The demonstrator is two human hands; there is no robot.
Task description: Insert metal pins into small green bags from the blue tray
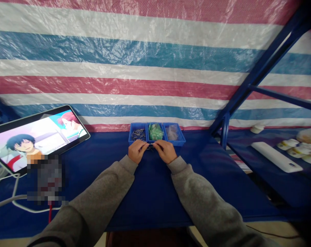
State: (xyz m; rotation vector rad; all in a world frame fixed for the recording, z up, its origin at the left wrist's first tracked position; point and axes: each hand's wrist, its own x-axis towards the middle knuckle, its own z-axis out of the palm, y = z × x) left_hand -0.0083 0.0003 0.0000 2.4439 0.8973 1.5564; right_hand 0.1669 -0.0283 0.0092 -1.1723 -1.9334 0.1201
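My left hand (138, 151) and my right hand (165, 151) meet just in front of three small blue bins, thumbs and fingers pinched. Between the fingertips shows a thin dark metal piece (150, 147), too small to name surely; both hands seem to be on it. The left blue bin (131, 132) holds many slim dark metal pieces (139, 134). In the middle bin lies a clear bag with green pieces (155, 131). Whitish translucent pieces (172, 133) fill part of the right bin (181, 136).
A tablet (39, 137) playing a cartoon leans at the left, near white cables (15, 192) and a blurred-out object (50, 176). The blue table (150, 192) backs onto a striped tarp (155, 68). Right of a blue metal frame (224, 127) lie a white long case (276, 156) and several white-yellow containers (296, 151).
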